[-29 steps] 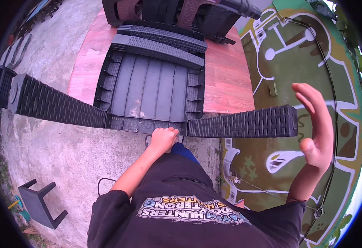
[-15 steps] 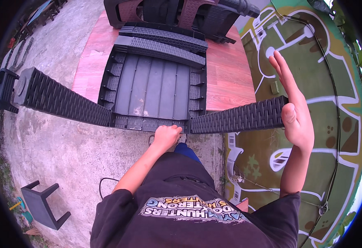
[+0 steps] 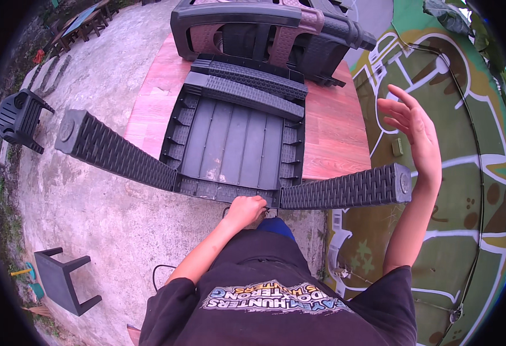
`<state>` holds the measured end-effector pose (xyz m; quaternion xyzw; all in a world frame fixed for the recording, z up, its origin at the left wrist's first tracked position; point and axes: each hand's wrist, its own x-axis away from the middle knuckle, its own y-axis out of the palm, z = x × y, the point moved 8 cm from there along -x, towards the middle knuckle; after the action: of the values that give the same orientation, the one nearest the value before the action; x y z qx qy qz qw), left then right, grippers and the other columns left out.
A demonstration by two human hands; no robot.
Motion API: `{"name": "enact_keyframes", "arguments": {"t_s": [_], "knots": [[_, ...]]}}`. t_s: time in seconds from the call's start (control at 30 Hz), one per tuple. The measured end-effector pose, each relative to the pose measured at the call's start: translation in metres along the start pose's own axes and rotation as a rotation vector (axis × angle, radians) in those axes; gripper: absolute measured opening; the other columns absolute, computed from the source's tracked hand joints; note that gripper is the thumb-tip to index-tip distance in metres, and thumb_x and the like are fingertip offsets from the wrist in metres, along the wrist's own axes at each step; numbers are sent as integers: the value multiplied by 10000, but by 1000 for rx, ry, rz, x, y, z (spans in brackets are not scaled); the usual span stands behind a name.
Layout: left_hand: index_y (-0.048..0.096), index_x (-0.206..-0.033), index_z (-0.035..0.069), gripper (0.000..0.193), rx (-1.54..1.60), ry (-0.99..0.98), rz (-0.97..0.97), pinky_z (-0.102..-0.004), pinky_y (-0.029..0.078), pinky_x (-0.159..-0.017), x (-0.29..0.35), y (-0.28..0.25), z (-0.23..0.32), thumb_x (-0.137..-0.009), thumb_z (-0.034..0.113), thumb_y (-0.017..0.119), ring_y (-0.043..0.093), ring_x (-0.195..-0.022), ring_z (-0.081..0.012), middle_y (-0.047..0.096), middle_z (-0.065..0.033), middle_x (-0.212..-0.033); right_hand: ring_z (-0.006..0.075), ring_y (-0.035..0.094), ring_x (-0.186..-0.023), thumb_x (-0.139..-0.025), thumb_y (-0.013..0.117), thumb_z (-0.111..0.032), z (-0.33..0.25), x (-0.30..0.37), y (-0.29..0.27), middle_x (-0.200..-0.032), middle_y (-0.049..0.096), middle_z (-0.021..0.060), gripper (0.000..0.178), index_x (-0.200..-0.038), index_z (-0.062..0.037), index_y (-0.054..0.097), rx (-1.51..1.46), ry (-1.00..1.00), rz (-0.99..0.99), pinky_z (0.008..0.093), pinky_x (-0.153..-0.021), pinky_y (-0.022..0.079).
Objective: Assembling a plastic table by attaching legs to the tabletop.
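In front of me a dark grey plastic table with a woven pattern (image 3: 230, 141) lies upside down, its ribbed underside showing. A left leg (image 3: 117, 151) and a right leg (image 3: 345, 189) stand up from its near corners. Two more leg pieces, a front one (image 3: 253, 98) and a rear one (image 3: 253, 78), lie across its far end. With curled fingers, my left hand (image 3: 246, 212) holds the table's near edge; the fingertips are partly hidden. My right hand (image 3: 417, 138) is raised, open and empty, just beyond the right leg's end and apart from it.
Beneath the table is a reddish wood-patterned tabletop (image 3: 336, 135), with black and brown plastic chairs (image 3: 264, 29) piled at its back. A painted green wall (image 3: 455, 190) rises close on the right. On the concrete floor are a small dark table (image 3: 62, 282) and stacked chairs (image 3: 19, 118).
My right hand has come off the right leg's end and risen, its fingers spreading. My left hand stays at the near edge. The whole view has shifted, so things sit lower and further right.
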<state>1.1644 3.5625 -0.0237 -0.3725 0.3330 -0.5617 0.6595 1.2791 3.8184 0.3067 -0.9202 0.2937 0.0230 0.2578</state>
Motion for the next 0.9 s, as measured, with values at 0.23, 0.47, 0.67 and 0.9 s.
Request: {"name": "enact_keyframes", "arguments": {"t_s": [0.23,0.47,0.67,0.9], "knots": [[713,-913,104,142,-43,-156,-84,-429,544,-691,-12,1,3,-830,202,653,677,-796,-288,680,-43,-900,204,645,-1035,-884,667,-345,197,-114,96,-1109,685,143,507,-1242,9,601,64,180,-283,334,-896,500],[722,-824,185,120,-426,-364,-94,-363,480,-747,8,2,7,-787,206,610,676,-770,-202,689,2,-796,347,530,-1223,-757,762,-287,311,-205,143,-1293,556,217,698,-1341,-16,492,467,54,-100,416,-1042,428],[745,-822,234,143,-624,-491,19,-487,378,-999,65,-33,-4,-764,245,615,584,-1078,-197,675,1,-887,394,487,-1236,-637,822,-450,364,-210,191,-1328,478,248,938,-1352,25,442,476,36,-508,440,-1031,440],[741,-1054,195,276,-345,-1019,377,-453,359,-1032,174,-43,-50,-805,145,634,319,-1424,-313,286,-182,-1552,438,474,-1196,-643,740,-510,333,-140,204,-1281,456,296,979,-1332,101,410,414,115,-478,460,-1012,437]]}}
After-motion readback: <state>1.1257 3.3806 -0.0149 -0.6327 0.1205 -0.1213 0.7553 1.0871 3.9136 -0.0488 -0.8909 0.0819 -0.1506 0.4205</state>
